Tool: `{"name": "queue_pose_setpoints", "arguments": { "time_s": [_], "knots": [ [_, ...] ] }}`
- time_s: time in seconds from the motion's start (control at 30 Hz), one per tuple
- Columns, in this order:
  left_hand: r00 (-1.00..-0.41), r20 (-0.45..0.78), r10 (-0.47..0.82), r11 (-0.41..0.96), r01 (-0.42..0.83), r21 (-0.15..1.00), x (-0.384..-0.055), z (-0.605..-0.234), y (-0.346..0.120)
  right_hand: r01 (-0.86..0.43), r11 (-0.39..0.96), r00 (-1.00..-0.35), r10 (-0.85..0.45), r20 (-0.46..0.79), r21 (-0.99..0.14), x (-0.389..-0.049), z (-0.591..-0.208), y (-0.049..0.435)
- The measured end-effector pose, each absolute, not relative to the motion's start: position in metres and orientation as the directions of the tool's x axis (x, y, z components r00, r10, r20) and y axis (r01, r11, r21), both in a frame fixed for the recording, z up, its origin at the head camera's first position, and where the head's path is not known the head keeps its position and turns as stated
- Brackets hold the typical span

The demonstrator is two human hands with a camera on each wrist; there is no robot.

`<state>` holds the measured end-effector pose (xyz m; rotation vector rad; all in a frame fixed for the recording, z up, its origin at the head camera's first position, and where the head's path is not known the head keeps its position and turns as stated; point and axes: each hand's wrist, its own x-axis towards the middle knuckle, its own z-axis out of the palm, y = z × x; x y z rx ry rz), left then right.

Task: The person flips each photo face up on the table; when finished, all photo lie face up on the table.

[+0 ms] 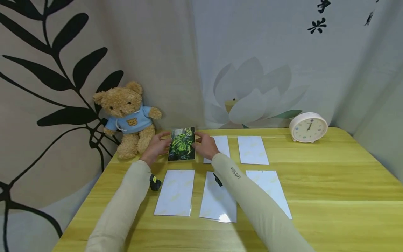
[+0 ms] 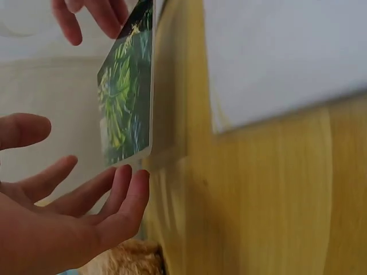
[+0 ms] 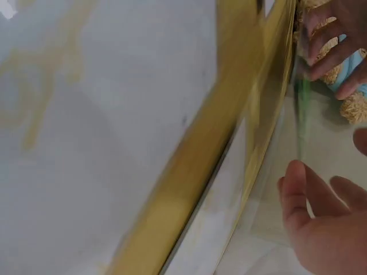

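A picture card (image 1: 182, 144) with a bright green leafy plant on a dark ground is held slightly above the far left part of the table. My left hand (image 1: 157, 147) touches its left edge with extended fingertips. In the left wrist view, the left thumb (image 2: 26, 130) stays apart from the card. At the opposite edge is my right hand (image 1: 206, 145); in the right wrist view its fingertips (image 3: 295, 172) meet the card edge, and the fingers look relaxed. Near the right hand lies a white card (image 1: 223, 142), partly hidden by that hand and forearm.
Another white card (image 1: 253, 150) lies in the back row. Closer in, a front row has a left card (image 1: 174, 192), a middle card (image 1: 217, 206) and a right card (image 1: 270, 187). A teddy bear (image 1: 129, 112) sits back left; a round clock (image 1: 308, 127) stands back right.
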<state>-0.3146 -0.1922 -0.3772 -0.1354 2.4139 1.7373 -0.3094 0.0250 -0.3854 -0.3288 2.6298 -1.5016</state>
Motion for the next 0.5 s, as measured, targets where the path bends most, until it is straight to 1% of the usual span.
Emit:
{"name": "queue_pose_setpoints", "arguments": {
  "time_s": [0.17, 0.3, 0.43, 0.5],
  "knots": [
    [-0.972, -0.236, 0.023, 0.405, -0.207, 0.89, -0.3205, -0.3806, -0.194, -0.108, 0.544, -0.954, -0.292, -0.067, -0.832, -0.3108, -0.3851, 0.0201],
    [-0.964, -0.261, 0.053, 0.442, -0.212, 0.872, -0.322, -0.3816, -0.1945, -0.084, 0.577, -0.94, -0.316, -0.127, -0.812, -0.3127, -0.386, 0.0167],
    [-0.963, -0.265, 0.055, 0.48, -0.207, 0.852, -0.3228, -0.382, -0.1932, -0.065, 0.593, -0.931, -0.325, -0.165, -0.802, -0.3126, -0.3873, 0.0158],
    [-0.968, -0.249, 0.025, 0.519, -0.2, 0.831, -0.3242, -0.3833, -0.1908, -0.065, 0.603, -0.927, -0.331, -0.174, -0.795, -0.3116, -0.387, 0.0165]
  ]
}}
